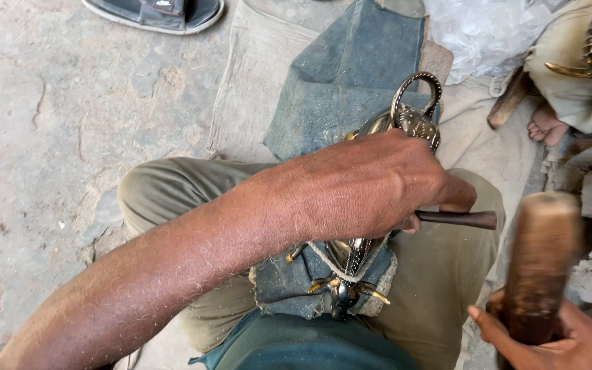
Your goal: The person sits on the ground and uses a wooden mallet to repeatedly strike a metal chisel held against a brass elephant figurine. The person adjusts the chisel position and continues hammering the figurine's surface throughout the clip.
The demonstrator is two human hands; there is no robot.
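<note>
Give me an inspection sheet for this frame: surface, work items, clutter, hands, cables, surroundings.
Surface: cracked concrete floor; work rests on the lap over a denim cloth.
Work items: ornate brass piece, tied with cord; dark rod tool; wooden mallet.
Clutter: sandal, plastic sheet.
Hands: left hand grips the rod tool; right hand grips the mallet.
Cables: nothing seen.
Surroundings: another person's bare foot at right.

Brass ornament gold-black patterned; mallet brown; cloth blue.
</note>
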